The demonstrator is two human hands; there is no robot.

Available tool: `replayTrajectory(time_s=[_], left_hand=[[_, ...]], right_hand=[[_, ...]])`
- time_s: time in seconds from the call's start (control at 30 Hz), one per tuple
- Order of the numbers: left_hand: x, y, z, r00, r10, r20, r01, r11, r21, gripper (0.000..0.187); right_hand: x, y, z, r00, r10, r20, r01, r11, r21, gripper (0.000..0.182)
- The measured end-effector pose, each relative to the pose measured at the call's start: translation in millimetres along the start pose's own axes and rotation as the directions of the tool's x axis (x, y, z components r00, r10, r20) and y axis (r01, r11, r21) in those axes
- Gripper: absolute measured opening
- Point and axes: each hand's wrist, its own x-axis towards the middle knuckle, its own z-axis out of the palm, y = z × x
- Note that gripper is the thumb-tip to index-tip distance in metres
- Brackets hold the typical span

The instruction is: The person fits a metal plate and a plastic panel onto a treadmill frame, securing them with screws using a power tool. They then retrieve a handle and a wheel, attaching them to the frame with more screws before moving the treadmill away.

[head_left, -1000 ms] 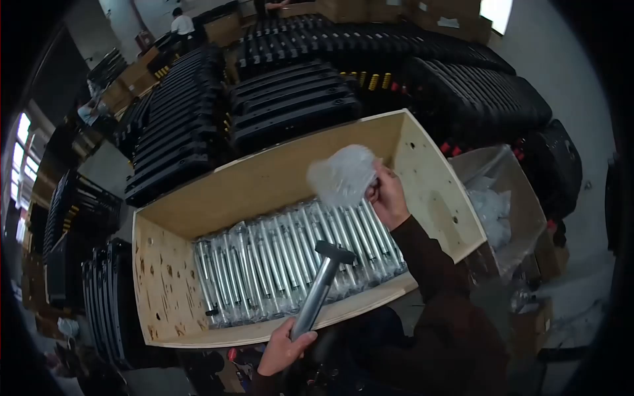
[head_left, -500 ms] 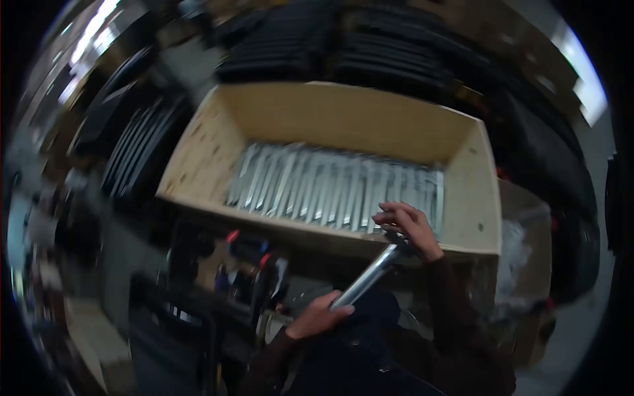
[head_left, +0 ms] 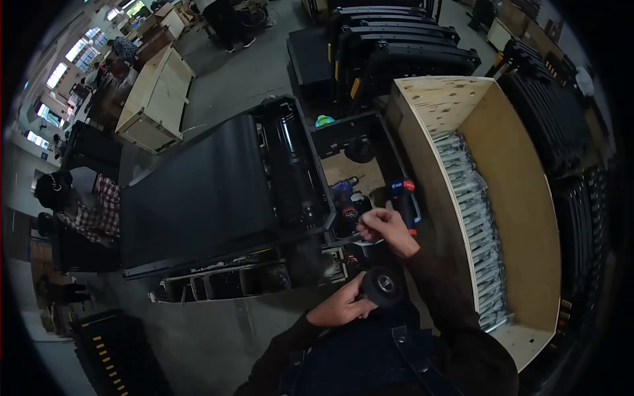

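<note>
My left hand (head_left: 340,305) is wrapped round a black round part (head_left: 383,286) with a metal centre, whose end faces up in front of my body. Above it, my right hand (head_left: 389,231) has its fingers curled together near the front corner of a tool compartment; what they hold, if anything, is too small to name. Inside the compartment lie power tools (head_left: 347,198) on a brown sheet. A blue and red tool (head_left: 404,196) stands at the compartment's right edge.
A wooden crate (head_left: 522,218) with wrapped metal tubes (head_left: 470,218) runs along the right. A large machine with a black belt (head_left: 205,188) fills the left middle. A person in a checked shirt (head_left: 102,208) is beyond its left end. Black frames (head_left: 396,49) stand at the back.
The view has turned left, so the crate now lies on the right. The held part now points end-on towards the camera, and my right hand has come away from it.
</note>
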Motion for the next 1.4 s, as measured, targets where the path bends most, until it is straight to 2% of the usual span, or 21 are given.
replayTrajectory(time_s=[0.07,0.13,0.17,0.2,0.27,0.37,0.43,0.67,0.73,0.77,0.83,0.87,0.93,0.97,1.03,1.17,1.23,1.27,1.33,1.37,1.4], left_hand=[[0.1,-11.4,-19.4,0.996,0.006,-0.089,-0.017,0.993,-0.114,0.052],[1.7,-6.8,-33.6,0.984,0.000,-0.178,-0.040,0.974,-0.222,0.051],[-2.1,3.3,-33.7,0.951,-0.048,-0.305,-0.022,0.975,-0.222,0.047],[-5.0,8.3,-37.7,0.901,-0.093,-0.423,-0.004,0.975,-0.223,0.044],[-15.3,-8.5,-51.3,0.886,-0.186,-0.424,0.008,0.922,-0.387,0.036],[-17.0,-18.7,-52.7,0.797,-0.204,-0.569,-0.090,0.890,-0.446,0.030],[-15.5,-22.2,-52.9,0.643,-0.348,-0.683,-0.130,0.828,-0.545,0.031],[-2.6,-25.2,-76.1,0.648,-0.309,-0.696,-0.199,0.813,-0.547,0.033],[6.9,-19.8,-82.0,0.680,-0.278,-0.679,-0.192,0.826,-0.530,0.034],[11.7,-18.2,-84.1,0.680,-0.275,-0.680,-0.195,0.826,-0.529,0.034],[19.7,-14.7,-87.2,0.693,-0.267,-0.670,-0.171,0.842,-0.513,0.036],[21.8,-11.8,-88.0,0.693,-0.268,-0.669,-0.170,0.841,-0.513,0.036],[23.7,-6.2,-88.5,0.704,-0.273,-0.656,-0.144,0.849,-0.508,0.038],[22.8,-5.2,-88.1,0.703,-0.274,-0.656,-0.142,0.850,-0.508,0.038],[21.5,-3.3,-86.7,0.697,-0.289,-0.656,-0.123,0.853,-0.507,0.042],[16.8,1.0,-78.2,0.664,-0.293,-0.687,-0.123,0.864,-0.488,0.045],[14.0,-4.6,-75.4,0.674,-0.277,-0.685,-0.146,0.859,-0.491,0.046],[13.0,-5.6,-74.6,0.673,-0.262,-0.691,-0.157,0.863,-0.480,0.046],[8.6,-5.4,-72.2,0.699,-0.253,-0.669,-0.120,0.881,-0.458,0.046],[7.2,-2.8,-71.1,0.698,-0.245,-0.673,-0.129,0.881,-0.455,0.046],[7.4,-1.0,-70.5,0.701,-0.237,-0.673,-0.117,0.892,-0.436,0.047]], right_hand=[[93.9,10.7,-37.1,0.997,0.065,-0.037,-0.068,0.992,-0.110,0.027],[188.5,13.4,-75.6,0.983,0.055,-0.177,-0.123,0.907,-0.403,0.026],[230.4,19.8,-97.1,0.959,-0.162,-0.231,-0.042,0.727,-0.685,0.028],[267.1,26.0,-119.1,0.902,-0.383,-0.202,-0.008,0.452,-0.892,0.031],[325.5,37.9,-155.9,0.880,-0.402,-0.253,-0.161,0.249,-0.955,0.038],[384.3,63.5,-189.0,0.899,-0.339,-0.277,-0.227,0.180,-0.957,0.037],[408.8,76.0,-204.1,0.925,-0.282,-0.257,-0.241,0.092,-0.966,0.026],[383.4,32.7,-193.6,0.930,-0.302,-0.211,-0.203,0.057,-0.977,0.017],[375.8,16.2,-192.2,0.969,-0.147,-0.201,-0.157,0.263,-0.952,0.021],[380.6,15.4,-194.9,0.969,-0.150,-0.198,-0.155,0.262,-0.953,0.021],[391.6,19.6,-198.6,0.951,-0.029,-0.307,-0.237,0.569,-0.787,0.029],[397.2,29.9,-201.5,0.951,-0.028,-0.308,-0.238,0.569,-0.787,0.029],[403.4,43.6,-200.5,0.920,-0.272,-0.281,-0.152,0.413,-0.898,0.031],[401.1,47.3,-197.6,0.920,-0.272,-0.282,-0.153,0.414,-0.897,0.031],[395.9,52.9,-188.2,0.889,-0.364,-0.279,-0.261,0.099,-0.960,0.037],[394.2,47.6,-182.0,0.898,-0.381,-0.221,-0.216,0.055,-0.975,0.034],[397.9,42.6,-179.0,0.955,-0.247,-0.163,-0.184,-0.063,-0.981,0.034],[396.3,37.5,-174.5,0.953,-0.260,-0.153,-0.175,-0.064,-0.982,0.034],[383.9,29.4,-164.5,0.899,-0.393,-0.194,-0.129,0.185,-0.974,0.032],[372.9,17.8,-155.2,0.899,-0.398,-0.185,-0.121,0.181,-0.976,0.032],[359.6,5.2,-146.4,0.907,-0.378,-0.185,-0.065,0.308,-0.949,0.028]])
